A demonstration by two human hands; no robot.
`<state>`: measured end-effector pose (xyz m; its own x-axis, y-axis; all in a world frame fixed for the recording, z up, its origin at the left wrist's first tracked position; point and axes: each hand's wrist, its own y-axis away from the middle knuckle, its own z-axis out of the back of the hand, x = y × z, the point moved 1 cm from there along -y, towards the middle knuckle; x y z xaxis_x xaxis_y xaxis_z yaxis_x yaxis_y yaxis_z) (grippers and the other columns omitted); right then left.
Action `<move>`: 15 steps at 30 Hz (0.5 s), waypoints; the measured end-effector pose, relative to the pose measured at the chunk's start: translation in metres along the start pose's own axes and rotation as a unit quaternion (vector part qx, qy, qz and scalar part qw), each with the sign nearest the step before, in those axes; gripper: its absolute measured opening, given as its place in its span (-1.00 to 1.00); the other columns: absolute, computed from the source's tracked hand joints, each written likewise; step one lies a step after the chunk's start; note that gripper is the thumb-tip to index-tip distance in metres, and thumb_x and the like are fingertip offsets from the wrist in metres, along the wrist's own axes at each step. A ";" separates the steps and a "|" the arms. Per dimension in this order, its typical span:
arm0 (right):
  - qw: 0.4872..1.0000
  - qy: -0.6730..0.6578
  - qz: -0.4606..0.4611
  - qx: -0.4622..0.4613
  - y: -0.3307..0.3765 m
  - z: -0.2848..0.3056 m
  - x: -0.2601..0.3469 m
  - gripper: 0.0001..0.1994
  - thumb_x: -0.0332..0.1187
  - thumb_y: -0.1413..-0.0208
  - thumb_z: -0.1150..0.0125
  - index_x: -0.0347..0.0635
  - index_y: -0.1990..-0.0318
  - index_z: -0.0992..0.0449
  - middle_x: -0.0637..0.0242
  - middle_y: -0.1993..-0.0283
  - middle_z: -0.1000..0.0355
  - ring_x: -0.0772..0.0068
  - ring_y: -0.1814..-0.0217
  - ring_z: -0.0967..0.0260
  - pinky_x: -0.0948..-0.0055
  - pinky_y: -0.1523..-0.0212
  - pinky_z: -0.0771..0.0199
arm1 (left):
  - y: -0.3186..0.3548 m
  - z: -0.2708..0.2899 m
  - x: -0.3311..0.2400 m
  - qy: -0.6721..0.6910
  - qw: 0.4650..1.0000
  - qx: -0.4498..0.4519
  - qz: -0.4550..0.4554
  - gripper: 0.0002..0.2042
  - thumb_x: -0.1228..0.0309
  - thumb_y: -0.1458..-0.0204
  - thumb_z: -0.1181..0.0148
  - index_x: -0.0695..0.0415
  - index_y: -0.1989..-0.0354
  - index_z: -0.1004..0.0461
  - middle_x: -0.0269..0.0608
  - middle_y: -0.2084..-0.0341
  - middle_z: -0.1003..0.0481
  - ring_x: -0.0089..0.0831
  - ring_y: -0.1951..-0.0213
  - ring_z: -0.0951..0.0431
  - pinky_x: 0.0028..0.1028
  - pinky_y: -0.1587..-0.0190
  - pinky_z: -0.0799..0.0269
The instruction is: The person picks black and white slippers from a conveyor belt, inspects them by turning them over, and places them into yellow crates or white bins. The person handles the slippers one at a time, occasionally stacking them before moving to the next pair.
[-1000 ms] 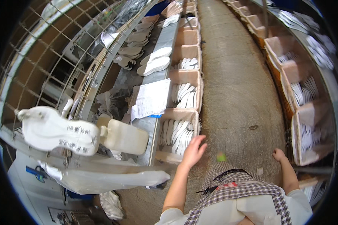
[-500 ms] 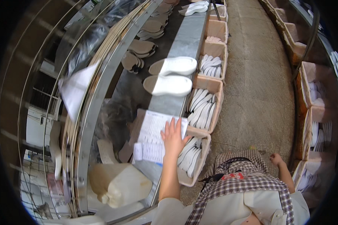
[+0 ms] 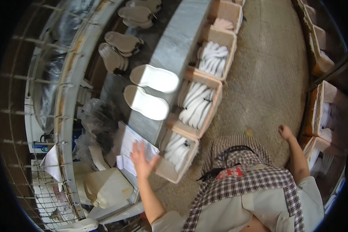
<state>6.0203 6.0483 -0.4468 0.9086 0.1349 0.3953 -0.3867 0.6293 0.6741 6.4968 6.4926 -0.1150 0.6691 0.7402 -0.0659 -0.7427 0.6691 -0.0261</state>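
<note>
My left hand [image 3: 143,160] is open, fingers spread, over the printed paper sheets [image 3: 129,144] on the near end of a grey metal ledge [image 3: 176,42]. Whether it presses on the paper or hovers just above, I cannot tell. Farther along the ledge lie two white shoe soles [image 3: 152,104], side by side, their left ends shaded. My right hand [image 3: 286,132] hangs low at my right side over the floor, its fingers loosely curled in, and nothing shows in it.
Pink-lined baskets [image 3: 199,133] of white soles line the ledge's right side; more baskets [image 3: 323,131] stand at far right. Left are stacks of beige soles [image 3: 123,42], crumpled clear plastic [image 3: 98,120], a yellowish plastic jug [image 3: 108,187] and a wire grid [image 3: 31,81]. The floor aisle [image 3: 259,77] runs between.
The view has turned and shifted, so the ledge, soles and paper sit farther left and lower. My left hand stays spread at the paper; my right arm still hangs at my side.
</note>
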 end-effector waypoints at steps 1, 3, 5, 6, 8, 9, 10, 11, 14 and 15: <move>0.999 -0.004 0.025 -0.024 -0.014 0.011 -0.004 -0.69 -0.39 -0.08 -0.03 -0.31 0.03 -0.42 0.01 0.08 -0.46 0.11 0.02 -0.41 0.26 0.01 -0.38 | -0.015 0.008 -0.006 0.037 0.997 -0.060 -0.003 -0.27 0.22 0.13 -0.33 0.08 -0.25 -0.17 0.09 -0.28 -0.06 -0.02 -0.31 -0.04 -0.04 -0.29 0.05; 0.996 -0.060 0.045 -0.054 -0.039 0.019 -0.016 -0.72 -0.40 -0.08 -0.05 -0.32 0.07 -0.42 0.03 0.17 -0.47 0.14 0.11 -0.43 0.30 0.08 -0.40 | -0.050 0.021 -0.016 0.049 0.988 -0.149 -0.008 -0.33 0.41 0.10 -0.29 0.17 -0.24 -0.16 0.07 -0.24 -0.13 -0.05 -0.23 -0.18 -0.19 -0.25 -0.08; 0.987 -0.153 0.011 -0.056 -0.056 0.015 -0.030 -0.74 -0.41 -0.07 -0.07 -0.32 0.09 -0.42 0.05 0.23 -0.48 0.17 0.18 -0.44 0.32 0.13 -0.41 | -0.087 0.029 -0.019 0.177 0.966 -0.188 0.019 -0.38 0.52 0.02 -0.20 0.21 -0.25 -0.12 0.02 -0.20 -0.19 -0.13 -0.17 -0.29 -0.23 -0.19 -0.18; 0.983 -0.174 0.015 -0.050 -0.058 0.010 -0.037 -0.75 -0.42 -0.08 -0.08 -0.32 0.10 -0.42 0.07 0.24 -0.47 0.21 0.22 -0.43 0.32 0.18 -0.42 | -0.104 0.032 -0.019 0.210 0.958 -0.189 0.037 -0.40 0.54 -0.01 -0.17 0.22 -0.26 -0.09 0.00 -0.19 -0.20 -0.18 -0.14 -0.32 -0.27 -0.16 -0.22; 0.987 -0.157 0.010 -0.030 -0.053 -0.008 -0.049 -0.75 -0.42 -0.08 -0.08 -0.32 0.08 -0.41 0.07 0.25 -0.47 0.22 0.24 -0.43 0.33 0.19 -0.42 | -0.142 0.037 -0.018 0.284 0.939 -0.185 0.062 -0.42 0.55 -0.06 -0.11 0.23 -0.26 -0.06 -0.03 -0.17 -0.21 -0.26 -0.10 -0.36 -0.34 -0.11 -0.27; 0.988 -0.151 -0.033 -0.022 -0.049 -0.017 -0.056 -0.74 -0.42 -0.09 -0.07 -0.32 0.08 -0.41 0.07 0.25 -0.47 0.22 0.24 -0.43 0.33 0.20 -0.42 | -0.160 0.040 -0.016 0.310 0.931 -0.183 0.054 -0.43 0.55 -0.08 -0.10 0.24 -0.26 -0.05 -0.03 -0.17 -0.22 -0.28 -0.08 -0.37 -0.37 -0.10 -0.28; 0.982 -0.184 -0.049 -0.002 -0.038 -0.029 -0.063 -0.74 -0.42 -0.09 -0.06 -0.33 0.07 -0.41 0.08 0.25 -0.46 0.22 0.24 -0.43 0.32 0.19 -0.42 | -0.179 0.040 -0.014 0.316 0.927 -0.194 0.062 -0.45 0.52 -0.10 -0.08 0.24 -0.26 -0.04 -0.03 -0.15 -0.23 -0.32 -0.05 -0.39 -0.40 -0.05 -0.32; 0.986 -0.156 -0.062 0.019 -0.028 -0.039 -0.070 -0.73 -0.41 -0.08 -0.07 -0.33 0.07 -0.42 0.08 0.22 -0.47 0.20 0.23 -0.43 0.31 0.18 -0.42 | -0.192 0.039 -0.012 0.326 0.925 -0.189 0.049 -0.46 0.51 -0.11 -0.07 0.23 -0.26 -0.03 -0.05 -0.15 -0.23 -0.32 -0.04 -0.39 -0.40 -0.04 -0.32; 0.990 -0.060 -0.100 0.075 -0.002 -0.069 -0.082 -0.69 -0.37 -0.04 -0.08 -0.32 0.07 -0.44 0.04 0.16 -0.48 0.10 0.15 -0.45 0.28 0.13 -0.42 | -0.231 0.040 0.009 0.394 0.897 -0.187 0.075 -0.48 0.46 -0.15 -0.04 0.16 -0.27 -0.02 -0.12 -0.13 -0.24 -0.34 -0.01 -0.41 -0.40 0.04 -0.35; 0.992 -0.054 -0.080 0.075 0.004 -0.075 -0.083 -0.69 -0.36 -0.02 -0.08 -0.31 0.09 -0.45 0.02 0.18 -0.49 0.08 0.14 -0.45 0.26 0.12 -0.43 | -0.245 0.040 0.021 0.411 0.886 -0.180 0.119 -0.45 0.43 -0.13 -0.07 0.10 -0.27 -0.01 -0.16 -0.14 -0.23 -0.32 -0.02 -0.41 -0.38 0.04 -0.33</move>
<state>5.9556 6.0967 -0.5236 0.9410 -0.0463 0.3352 -0.2652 0.5143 0.8156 6.6943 6.3470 -0.0700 0.3577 0.4604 -0.8124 -0.9193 0.3266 -0.2197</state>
